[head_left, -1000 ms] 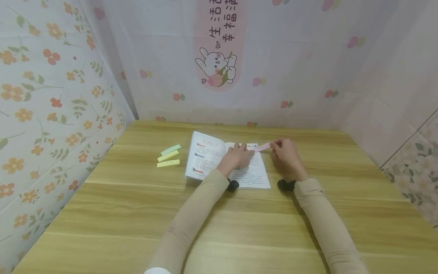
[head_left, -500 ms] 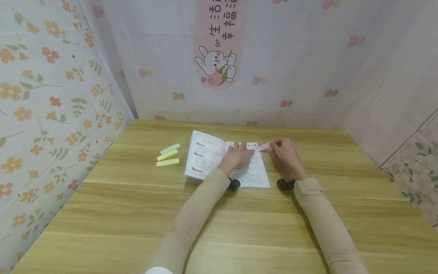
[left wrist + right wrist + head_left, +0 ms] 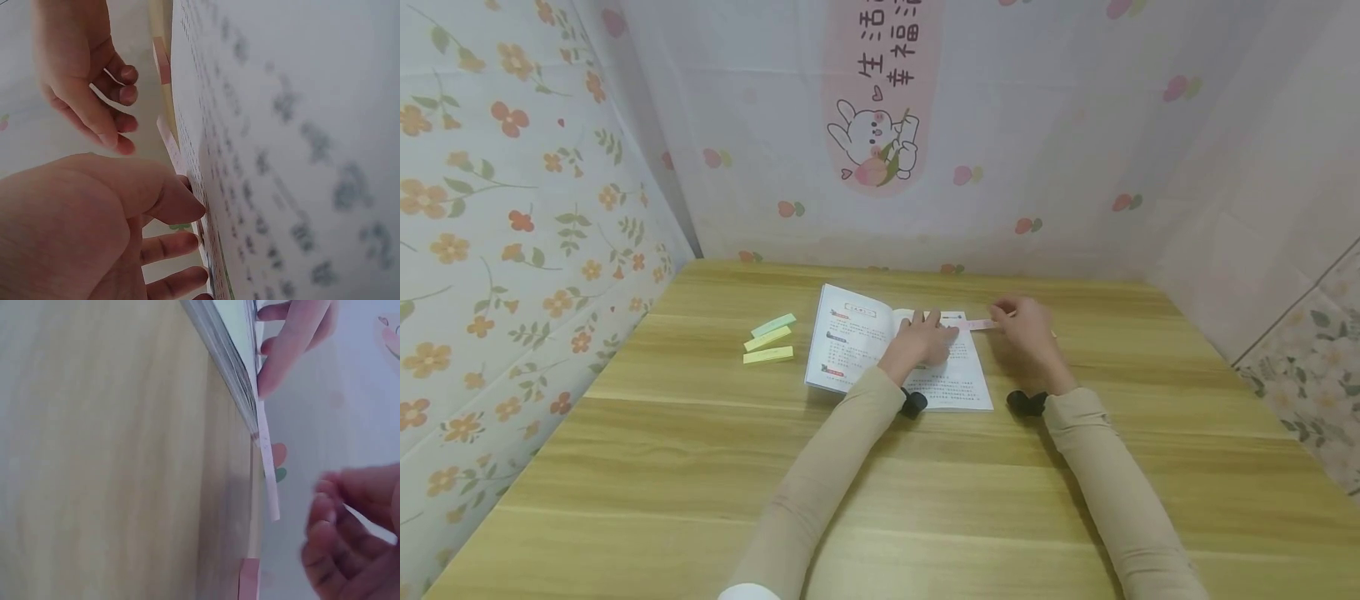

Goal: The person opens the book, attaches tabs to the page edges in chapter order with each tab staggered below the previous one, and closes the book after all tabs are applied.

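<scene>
One pink strip (image 3: 269,469) juts from the right page of the open book (image 3: 955,379) — left hand (image 3: 921,342) presses its inner end down, fingers spread; right hand (image 3: 1024,327) just off the free end — fingers loosely bent, clear of the strip

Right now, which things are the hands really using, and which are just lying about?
Part of the job:
open book
pink strip, sticking out past the page
left hand, pressing the strip on the page
right hand, near the strip's free end

Probably just lying about:
green strip, left of the book
two yellow strips, near it
pink block, right of the book, untouched
</scene>
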The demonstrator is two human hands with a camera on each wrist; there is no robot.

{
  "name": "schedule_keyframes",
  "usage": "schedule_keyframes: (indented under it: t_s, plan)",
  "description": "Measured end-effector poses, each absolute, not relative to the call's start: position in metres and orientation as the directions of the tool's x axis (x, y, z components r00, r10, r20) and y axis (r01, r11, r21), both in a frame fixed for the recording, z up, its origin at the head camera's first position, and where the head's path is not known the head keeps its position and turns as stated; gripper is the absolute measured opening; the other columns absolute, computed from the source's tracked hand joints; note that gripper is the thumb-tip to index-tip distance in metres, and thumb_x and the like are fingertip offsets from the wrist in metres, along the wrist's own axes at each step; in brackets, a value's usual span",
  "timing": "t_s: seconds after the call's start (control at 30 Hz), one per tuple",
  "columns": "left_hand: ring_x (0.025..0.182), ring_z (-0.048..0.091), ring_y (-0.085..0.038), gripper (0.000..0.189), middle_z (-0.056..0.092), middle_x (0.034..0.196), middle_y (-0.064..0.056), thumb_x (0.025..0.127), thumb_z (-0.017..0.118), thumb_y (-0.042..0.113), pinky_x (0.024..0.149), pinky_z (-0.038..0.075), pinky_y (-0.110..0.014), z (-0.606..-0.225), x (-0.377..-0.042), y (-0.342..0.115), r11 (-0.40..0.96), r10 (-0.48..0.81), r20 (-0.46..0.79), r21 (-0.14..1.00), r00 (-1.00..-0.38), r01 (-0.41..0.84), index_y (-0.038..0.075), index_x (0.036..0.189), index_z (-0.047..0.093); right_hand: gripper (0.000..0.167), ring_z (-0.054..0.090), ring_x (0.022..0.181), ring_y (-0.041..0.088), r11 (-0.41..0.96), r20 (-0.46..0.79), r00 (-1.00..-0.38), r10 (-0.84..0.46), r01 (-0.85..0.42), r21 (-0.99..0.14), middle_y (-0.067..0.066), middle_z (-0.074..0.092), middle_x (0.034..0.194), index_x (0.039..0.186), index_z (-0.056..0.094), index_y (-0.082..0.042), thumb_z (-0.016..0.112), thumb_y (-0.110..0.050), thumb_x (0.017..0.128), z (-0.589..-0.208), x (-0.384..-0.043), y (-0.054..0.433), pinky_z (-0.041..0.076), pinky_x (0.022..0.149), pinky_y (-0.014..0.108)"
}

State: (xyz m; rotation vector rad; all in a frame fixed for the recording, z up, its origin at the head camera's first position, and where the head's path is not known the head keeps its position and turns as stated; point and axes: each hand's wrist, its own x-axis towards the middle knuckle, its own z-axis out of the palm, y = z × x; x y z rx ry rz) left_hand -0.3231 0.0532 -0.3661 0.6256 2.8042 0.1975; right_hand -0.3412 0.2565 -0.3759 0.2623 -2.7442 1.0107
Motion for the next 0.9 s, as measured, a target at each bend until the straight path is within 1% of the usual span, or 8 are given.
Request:
schedule_keyframes:
  t_s: [0.1, 0.23, 0.3, 0.43, 0.5, 0.6, 0.83, 0.9]
  plan:
    - [0.151, 0.014, -0.033, 0.054, 0.017, 0.166, -0.008, 0.106, 0.041, 0.025, 0.121, 0.016, -0.048, -0.367, -0.323, 0.053, 0.9, 0.427, -0.22, 0.2, -0.877, 0.387, 0.029, 0.16, 0.032, 0.03, 0.059, 0.095, 0.031, 0.757, 0.193, -0.964, -0.185, -0.265, -0.597, 0.021, 0.068, 0.12, 0.121, 0.07, 0.003, 0.055, -0.018, 0.104, -0.376, -0.34, 0.254, 0.047, 0.078, 0.036]
    - [0.15, 0.014, -0.033, 0.054, 0.018, 0.166, -0.007, 0.106, 0.041, 0.025, 0.121, 0.016, -0.047, -0.369, -0.324, 0.054, 0.902, 0.422, -0.215, 0.199, -0.881, 0.383, 0.029, 0.159, 0.032, 0.029, 0.054, 0.084, 0.031, 0.762, 0.122, -0.954, -0.275, -0.293, -0.578, 0.022, 0.065, 0.127, 0.124, 0.07, 0.0, 0.053, -0.011, 0.103, -0.376, -0.34, 0.251, 0.045, 0.072, 0.037]
    - [0.15, 0.015, -0.034, 0.054, 0.019, 0.165, -0.008, 0.106, 0.041, 0.025, 0.121, 0.017, -0.047, -0.369, -0.324, 0.054, 0.901, 0.424, -0.211, 0.199, -0.881, 0.386, 0.029, 0.159, 0.032, 0.03, 0.055, 0.085, 0.03, 0.767, 0.103, -0.944, -0.314, -0.316, -0.559, 0.024, 0.064, 0.129, 0.124, 0.07, 0.001, 0.053, -0.006, 0.101, -0.377, -0.34, 0.248, 0.044, 0.074, 0.038]
    - [0.151, 0.013, -0.035, 0.054, 0.019, 0.165, -0.009, 0.106, 0.041, 0.024, 0.121, 0.016, -0.048, -0.369, -0.324, 0.054, 0.898, 0.429, -0.205, 0.207, -0.88, 0.39, 0.03, 0.159, 0.033, 0.032, 0.049, 0.072, 0.025, 0.777, 0.074, -0.919, -0.386, -0.367, -0.512, 0.024, 0.065, 0.127, 0.125, 0.069, 0.002, 0.051, 0.001, 0.098, -0.378, -0.342, 0.244, 0.042, 0.069, 0.037]
    - [0.151, 0.013, -0.036, 0.054, 0.019, 0.165, -0.009, 0.106, 0.041, 0.024, 0.121, 0.016, -0.048, -0.369, -0.324, 0.053, 0.896, 0.432, -0.204, 0.21, -0.878, 0.392, 0.03, 0.159, 0.033, 0.034, 0.038, 0.06, 0.021, 0.785, 0.057, -0.908, -0.414, -0.388, -0.482, 0.026, 0.067, 0.121, 0.125, 0.068, 0.001, 0.048, 0.003, 0.097, -0.38, -0.343, 0.242, 0.039, 0.062, 0.034]
    - [0.15, 0.013, -0.035, 0.053, 0.02, 0.165, -0.009, 0.107, 0.04, 0.024, 0.121, 0.016, -0.049, -0.369, -0.324, 0.053, 0.894, 0.434, -0.203, 0.212, -0.878, 0.394, 0.031, 0.159, 0.033, 0.04, 0.027, 0.054, 0.017, 0.795, 0.017, -0.901, -0.433, -0.391, -0.464, 0.029, 0.063, 0.125, 0.13, 0.064, 0.0, 0.044, 0.006, 0.096, -0.38, -0.343, 0.24, 0.036, 0.056, 0.032]
    - [0.151, 0.011, -0.035, 0.054, 0.019, 0.165, -0.008, 0.107, 0.041, 0.025, 0.122, 0.013, -0.048, -0.367, -0.324, 0.052, 0.895, 0.429, -0.213, 0.231, -0.878, 0.381, 0.031, 0.159, 0.032, 0.052, 0.025, 0.059, 0.019, 0.823, -0.077, -0.914, -0.399, -0.32, -0.468, 0.043, 0.053, 0.123, 0.142, 0.053, -0.005, 0.034, 0.009, 0.096, -0.38, -0.34, 0.239, 0.044, 0.072, 0.036]
    - [0.15, 0.012, -0.034, 0.054, 0.019, 0.165, -0.008, 0.106, 0.041, 0.025, 0.122, 0.014, -0.048, -0.366, -0.324, 0.051, 0.894, 0.431, -0.216, 0.232, -0.876, 0.383, 0.03, 0.159, 0.032, 0.055, 0.03, 0.062, 0.021, 0.835, -0.086, -0.915, -0.395, -0.318, -0.449, 0.041, 0.05, 0.131, 0.144, 0.052, -0.006, 0.033, 0.01, 0.094, -0.379, -0.34, 0.238, 0.044, 0.076, 0.038]
